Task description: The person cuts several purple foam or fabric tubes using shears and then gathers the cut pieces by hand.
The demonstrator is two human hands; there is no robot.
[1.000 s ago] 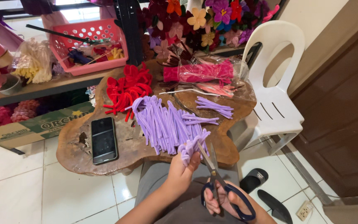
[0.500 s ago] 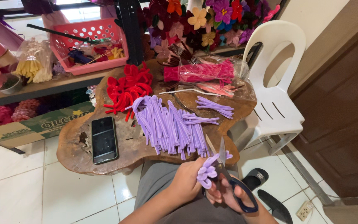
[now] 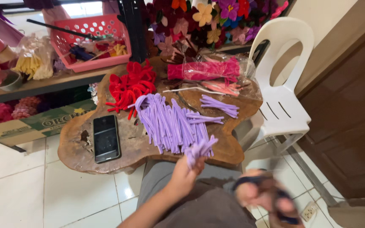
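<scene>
L hand [image 3: 185, 174] had its grip clamped on a bundle of purple pipe cleaners [image 3: 200, 149], held just off the near edge of the wooden counter [image 3: 77, 152]. R hand [image 3: 260, 197], blurred, gripped dark-handled scissors [image 3: 280, 202] low over the lap, well apart from the bundle. Big purple pile [image 3: 172, 123] filled the counter's middle w/ a black phone [image 3: 106, 138] to its left. White chair [image 3: 281, 97] crowded the right edge; tiled floor [image 3: 17, 194] lay open on the left.
</scene>
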